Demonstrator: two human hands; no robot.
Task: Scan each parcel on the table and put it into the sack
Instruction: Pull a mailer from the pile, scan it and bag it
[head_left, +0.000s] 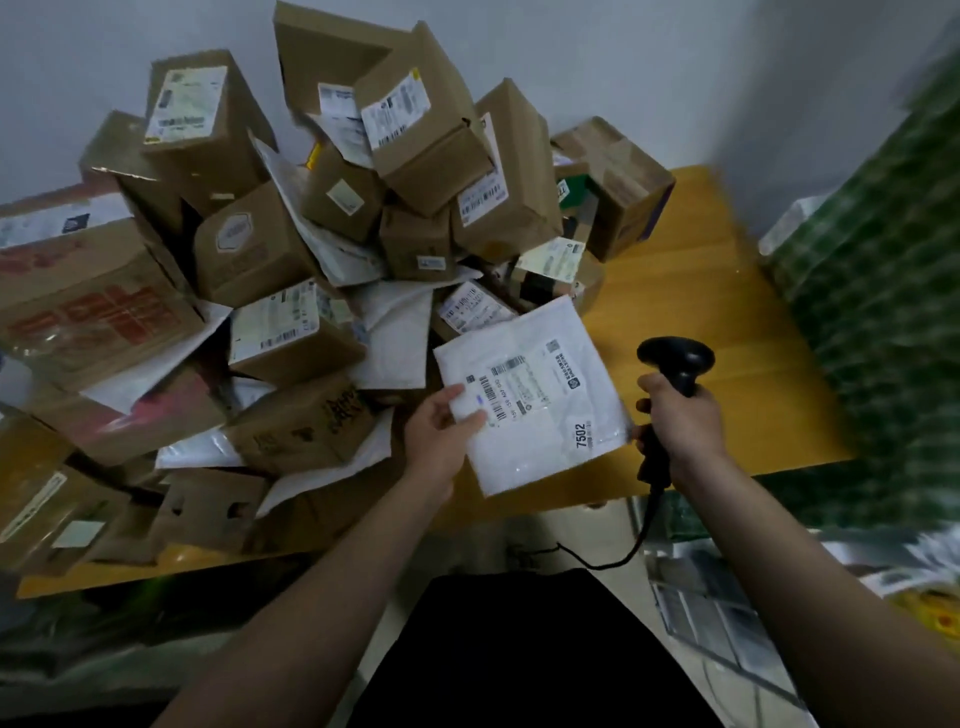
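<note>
One flat white plastic mailer (530, 395) with a barcode label is held above the yellow wooden bench (727, 332) — left hand (441, 431) fingers pinching its edge. Right hand (680, 415) fingers wrap one black handheld scanner (675, 364). Brown cardboard boxes (322, 208) — too many to count — are heaped behind.

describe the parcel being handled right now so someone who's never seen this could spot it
Start at the heap of brown boxes on the yellow table; at its near right edge a flat white mailer is held up by the left hand, beside the scanner in the right hand. Unlike the other white mailers, it is lifted clear of the heap and carries a sticker reading 7502.
</note>
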